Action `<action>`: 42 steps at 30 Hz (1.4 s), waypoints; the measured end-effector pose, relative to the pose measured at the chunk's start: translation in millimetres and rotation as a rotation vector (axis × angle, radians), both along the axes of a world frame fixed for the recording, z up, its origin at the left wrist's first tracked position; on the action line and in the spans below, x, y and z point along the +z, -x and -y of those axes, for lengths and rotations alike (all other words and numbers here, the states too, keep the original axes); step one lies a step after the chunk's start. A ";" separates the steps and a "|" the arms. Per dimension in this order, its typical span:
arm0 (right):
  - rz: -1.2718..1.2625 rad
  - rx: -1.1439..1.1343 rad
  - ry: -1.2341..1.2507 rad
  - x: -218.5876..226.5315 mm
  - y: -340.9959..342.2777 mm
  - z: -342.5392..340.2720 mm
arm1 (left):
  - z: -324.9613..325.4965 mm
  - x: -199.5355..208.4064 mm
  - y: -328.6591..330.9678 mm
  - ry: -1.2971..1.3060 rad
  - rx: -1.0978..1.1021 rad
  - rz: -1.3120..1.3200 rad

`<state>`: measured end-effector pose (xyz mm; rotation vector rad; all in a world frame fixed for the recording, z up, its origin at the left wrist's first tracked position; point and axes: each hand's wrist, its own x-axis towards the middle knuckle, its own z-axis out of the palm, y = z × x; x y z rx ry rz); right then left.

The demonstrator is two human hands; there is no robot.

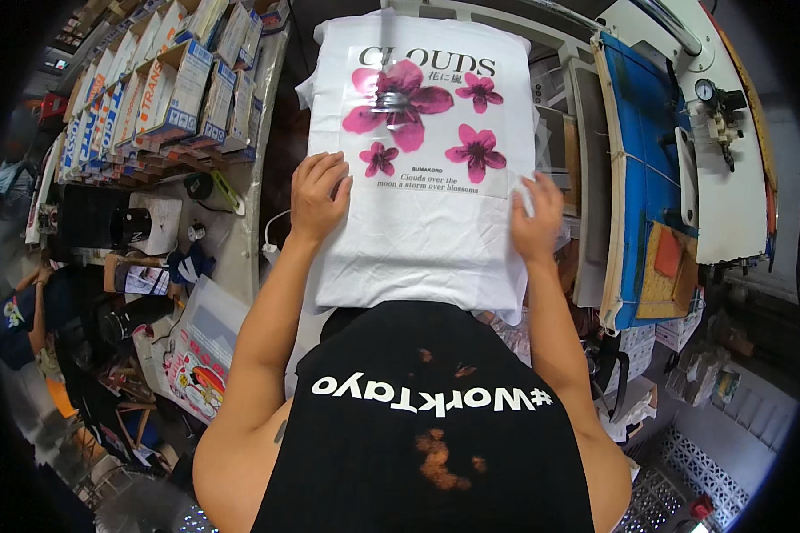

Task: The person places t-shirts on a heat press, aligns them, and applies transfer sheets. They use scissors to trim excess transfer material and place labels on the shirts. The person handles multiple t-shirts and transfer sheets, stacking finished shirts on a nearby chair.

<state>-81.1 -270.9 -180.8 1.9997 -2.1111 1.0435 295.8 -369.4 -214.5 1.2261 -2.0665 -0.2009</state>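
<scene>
The left hand (320, 197) and right hand (539, 218) look loose, gripping nothing. Between them, the T-shirt (418, 249) lies flat, maybe keeping its flower film (428, 133) smooth.

- Black sleeveless top (373, 480) clothes the worker, cut wide at the shoulders.
- Bold white lettering (431, 400) runs upside down across its chest, 10 to 3 o'clock.
- Small rust-orange blotches (465, 369) mark the fabric near 12 o'clock; a larger, ragged patch (437, 462) sits at 6.
- Left hand (320, 197) and right hand (540, 218): both bare.
</scene>
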 end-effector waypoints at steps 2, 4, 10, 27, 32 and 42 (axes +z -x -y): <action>-0.003 -0.113 0.060 19.0 18.9 -10.0 | 2.2 -1.6 0.0 0.028 -0.014 -0.015; 0.002 -0.274 0.119 30.1 31.6 -19.1 | 6.2 -4.3 -0.1 0.029 -0.007 0.004; -0.075 -0.115 0.096 42.0 34.4 -40.1 | 9.2 -11.7 -1.2 0.040 -0.001 -0.005; -0.308 -0.798 -0.205 151.8 294.4 -121.1 | 7.6 -11.6 -2.3 0.094 -0.027 0.015; -0.313 -0.751 -0.192 158.6 262.0 -117.1 | 8.5 -16.5 -3.3 0.129 -0.032 0.002; -0.389 -0.508 0.041 156.4 92.5 -100.3 | 10.4 -19.0 -5.0 0.078 -0.034 0.002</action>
